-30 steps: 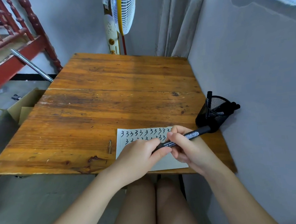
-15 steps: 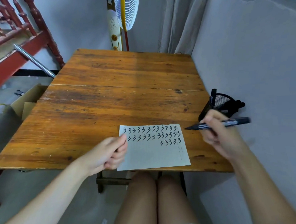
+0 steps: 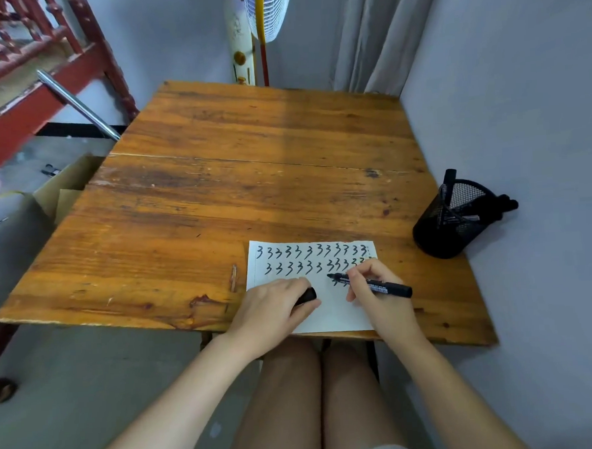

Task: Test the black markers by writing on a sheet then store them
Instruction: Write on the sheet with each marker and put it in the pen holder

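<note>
A white sheet [image 3: 330, 313] with rows of black "3" marks lies at the near edge of the wooden table [image 3: 251, 178]. My right hand [image 3: 377, 288] grips an uncapped black marker [image 3: 380, 285], its tip resting on the sheet at the third row of marks. My left hand [image 3: 275, 307] rests on the sheet's left part and holds the marker's black cap [image 3: 307, 296]. A black mesh pen holder [image 3: 448, 219] with several black markers in it stands at the table's right edge, against the wall.
A grey wall runs along the table's right side. A standing fan [image 3: 263, 16] and a curtain are behind the table. A cardboard box [image 3: 66, 191] and red wooden furniture [image 3: 22, 67] are to the left. My bare knees are under the table's near edge.
The marker was pulled out of its cap, swung right toward the holder, then came back down; its tip now touches the sheet. My left hand moved right onto the sheet with the cap.
</note>
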A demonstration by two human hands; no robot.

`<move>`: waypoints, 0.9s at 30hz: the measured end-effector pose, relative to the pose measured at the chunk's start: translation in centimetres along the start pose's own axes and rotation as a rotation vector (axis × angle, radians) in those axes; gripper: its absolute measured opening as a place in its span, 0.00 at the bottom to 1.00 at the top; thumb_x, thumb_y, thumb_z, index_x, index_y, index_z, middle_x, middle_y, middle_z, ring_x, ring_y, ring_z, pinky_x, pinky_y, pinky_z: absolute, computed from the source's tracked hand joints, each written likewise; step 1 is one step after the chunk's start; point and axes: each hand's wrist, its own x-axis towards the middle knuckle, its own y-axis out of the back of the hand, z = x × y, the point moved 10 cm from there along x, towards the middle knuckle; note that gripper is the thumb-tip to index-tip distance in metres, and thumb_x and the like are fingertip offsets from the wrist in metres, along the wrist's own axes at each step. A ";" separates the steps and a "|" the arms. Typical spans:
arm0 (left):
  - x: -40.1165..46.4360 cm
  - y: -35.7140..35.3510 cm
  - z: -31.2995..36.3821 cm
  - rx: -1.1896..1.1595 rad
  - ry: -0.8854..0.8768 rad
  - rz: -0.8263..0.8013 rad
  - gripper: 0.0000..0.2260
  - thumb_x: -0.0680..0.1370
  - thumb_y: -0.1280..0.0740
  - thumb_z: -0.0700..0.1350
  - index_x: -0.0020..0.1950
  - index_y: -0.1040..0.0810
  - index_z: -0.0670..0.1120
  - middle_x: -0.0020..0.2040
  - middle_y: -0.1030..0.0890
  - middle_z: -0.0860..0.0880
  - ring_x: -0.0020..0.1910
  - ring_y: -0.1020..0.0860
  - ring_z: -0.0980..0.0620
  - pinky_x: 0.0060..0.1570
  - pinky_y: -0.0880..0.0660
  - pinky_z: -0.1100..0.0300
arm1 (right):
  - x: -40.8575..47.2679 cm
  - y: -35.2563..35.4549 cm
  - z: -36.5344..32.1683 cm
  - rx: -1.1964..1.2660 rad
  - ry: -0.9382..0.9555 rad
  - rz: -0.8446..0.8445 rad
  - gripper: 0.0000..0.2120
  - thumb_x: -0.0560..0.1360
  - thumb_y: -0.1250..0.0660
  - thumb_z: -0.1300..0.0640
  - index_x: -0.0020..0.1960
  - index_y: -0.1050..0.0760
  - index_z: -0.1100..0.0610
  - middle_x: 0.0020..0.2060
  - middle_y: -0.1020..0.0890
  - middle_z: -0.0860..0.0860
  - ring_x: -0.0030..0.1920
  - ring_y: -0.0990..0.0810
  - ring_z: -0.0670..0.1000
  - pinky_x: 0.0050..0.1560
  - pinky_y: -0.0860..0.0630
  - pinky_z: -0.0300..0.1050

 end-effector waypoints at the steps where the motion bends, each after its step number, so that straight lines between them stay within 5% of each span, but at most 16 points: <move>1: 0.0 0.1 0.0 -0.008 -0.011 0.006 0.18 0.74 0.46 0.60 0.47 0.26 0.49 0.41 0.18 0.50 0.40 0.21 0.50 0.31 0.31 0.58 | 0.0 -0.2 -0.1 -0.010 0.006 -0.011 0.08 0.77 0.36 0.60 0.39 0.25 0.60 0.32 0.20 0.57 0.32 0.24 0.42 0.34 0.28 0.31; 18: 0.0 0.1 0.3 -0.032 -0.019 -0.003 0.16 0.74 0.45 0.59 0.45 0.25 0.50 0.39 0.19 0.53 0.38 0.22 0.53 0.30 0.31 0.61 | -0.2 -0.2 -0.2 -0.027 0.032 -0.014 0.12 0.77 0.37 0.61 0.35 0.29 0.63 0.27 0.24 0.56 0.29 0.28 0.45 0.34 0.30 0.37; 27: 0.2 2.0 1.0 -0.217 0.010 0.021 0.17 0.74 0.45 0.57 0.48 0.24 0.46 0.41 0.22 0.52 0.37 0.29 0.60 0.28 0.29 0.64 | -1.0 2.3 -2.1 0.327 -0.038 0.081 0.20 0.78 0.41 0.62 0.29 0.27 0.52 0.18 0.30 0.47 0.21 0.34 0.43 0.25 0.37 0.34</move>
